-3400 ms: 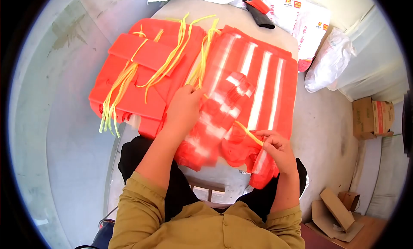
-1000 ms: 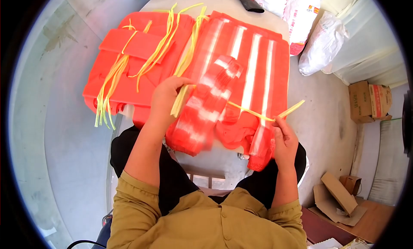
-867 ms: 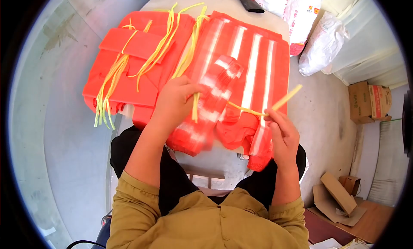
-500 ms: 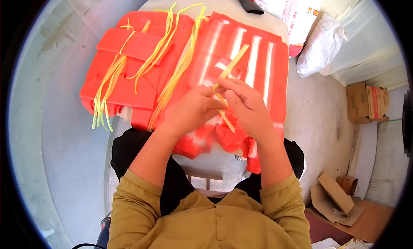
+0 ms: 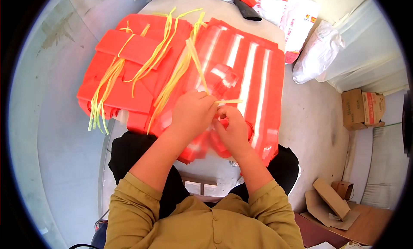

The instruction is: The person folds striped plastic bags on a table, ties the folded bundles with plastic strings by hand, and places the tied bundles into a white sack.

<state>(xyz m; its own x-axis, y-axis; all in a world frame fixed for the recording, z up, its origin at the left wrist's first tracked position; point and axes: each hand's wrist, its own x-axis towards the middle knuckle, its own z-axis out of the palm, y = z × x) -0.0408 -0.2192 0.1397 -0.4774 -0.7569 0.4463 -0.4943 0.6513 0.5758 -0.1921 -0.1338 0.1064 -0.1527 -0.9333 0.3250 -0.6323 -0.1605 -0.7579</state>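
My left hand (image 5: 192,113) is closed on a yellow plastic strip (image 5: 198,67). One end of this strip runs up over the red stack, and a short end sticks out to the right above my right hand. Against the left fingertips, my right hand (image 5: 233,130) is curled, thumb and fingers drawn together; what they pinch is hidden. Bunched red plastic lies under and between the hands. Beneath them is a stack of red plastic bags (image 5: 272,94) with bright pale stripes. A folded red bundle (image 5: 137,89) at the left has yellow strips (image 5: 112,74) tied round it.
More loose yellow strips (image 5: 174,83) lie between the two red piles. Behind them are a black tube-like item (image 5: 249,10) and white printed sacks (image 5: 299,27). A stuffed white bag (image 5: 318,51) and cardboard boxes (image 5: 355,109) stand to the right. My knees are under the table's front edge.
The strip has swung: its long end now points up and left, a short end right. My right hand has moved down and left, fingers more curled. The view has shifted slightly.
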